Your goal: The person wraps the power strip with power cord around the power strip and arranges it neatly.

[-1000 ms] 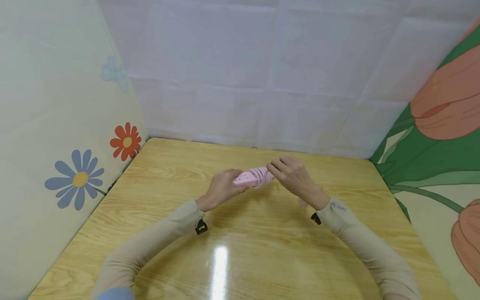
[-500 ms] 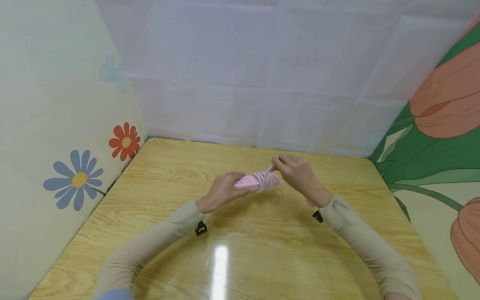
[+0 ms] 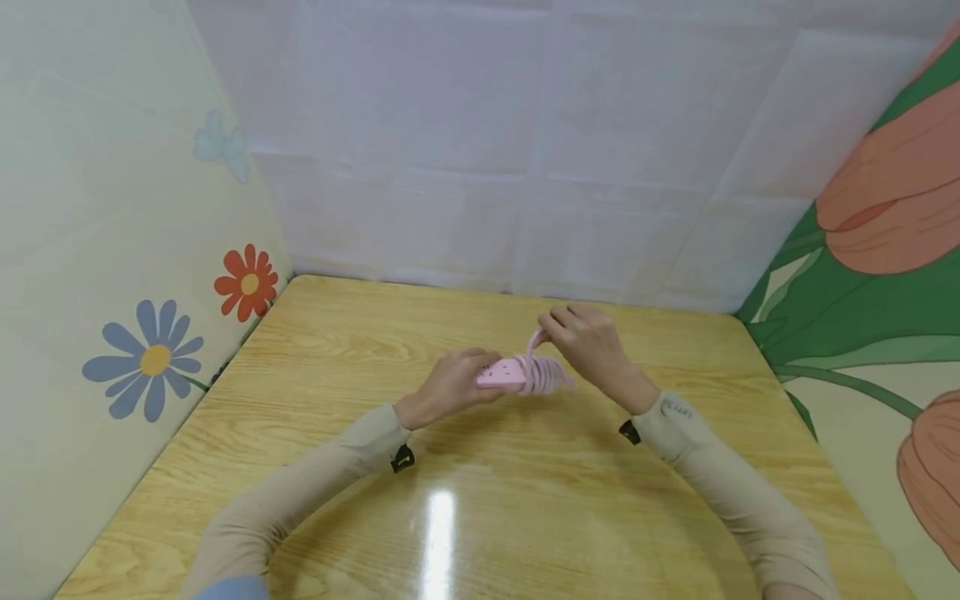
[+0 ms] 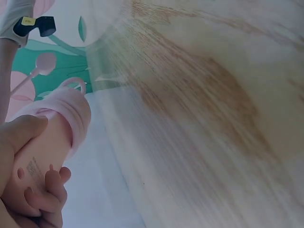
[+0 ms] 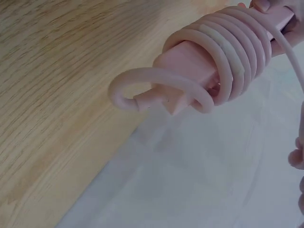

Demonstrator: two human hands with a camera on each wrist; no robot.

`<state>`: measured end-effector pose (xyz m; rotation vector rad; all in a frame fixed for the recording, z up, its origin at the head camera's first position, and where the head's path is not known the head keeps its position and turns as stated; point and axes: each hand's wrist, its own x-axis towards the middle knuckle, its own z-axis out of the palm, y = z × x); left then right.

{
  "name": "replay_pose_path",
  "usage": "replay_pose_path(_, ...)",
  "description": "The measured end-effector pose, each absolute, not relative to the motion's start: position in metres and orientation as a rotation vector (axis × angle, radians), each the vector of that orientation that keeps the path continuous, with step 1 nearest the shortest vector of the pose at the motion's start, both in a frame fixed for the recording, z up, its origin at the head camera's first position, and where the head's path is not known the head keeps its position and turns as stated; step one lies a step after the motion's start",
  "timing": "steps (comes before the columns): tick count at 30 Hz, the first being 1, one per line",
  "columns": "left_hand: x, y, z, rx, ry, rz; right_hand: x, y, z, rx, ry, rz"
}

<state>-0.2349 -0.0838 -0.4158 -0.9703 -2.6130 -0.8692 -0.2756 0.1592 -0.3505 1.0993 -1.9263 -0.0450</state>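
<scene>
A pink power strip (image 3: 501,374) with small dark slots is held above the table by my left hand (image 3: 450,386), which grips its left end. Its thick pink cord (image 5: 237,52) circles the other end in several side-by-side coils, and a loop of it bends out from the strip's tip. Between thumb and fingers my right hand (image 3: 588,343) pinches the free run of cord, which rises from the coils nearest my left hand. In the left wrist view the cord's plug (image 4: 46,63) dangles beyond the coils, near the right forearm.
The wooden table (image 3: 360,317) lies under both hands, with a bright light reflection near its front. A white sheet (image 3: 420,167) hangs behind its back edge. Flower-patterned panels stand left (image 3: 90,208) and right (image 3: 862,333).
My left hand and the strip have shifted slightly right and nearer. My right hand has lifted away from the strip, drawing the cord up; its taut run now leaves the coils' left side.
</scene>
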Motion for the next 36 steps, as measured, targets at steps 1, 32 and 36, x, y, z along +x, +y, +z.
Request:
replay_pose_path(1,-0.235,-0.084,-0.416,-0.982,-2.605,-0.870,-0.276,0.159,-0.350,1.098,-1.929,-0.045)
replay_pose_path(32,-0.232,-0.083,-0.420,-1.468,-2.231,-1.090,-0.283,0.161,-0.345,1.393,-2.017,0.309)
replay_pose_path(36,-0.230,-0.082,-0.419,-1.480,-2.184,-1.108,-0.287,0.160,-0.351,1.411,-2.048,0.381)
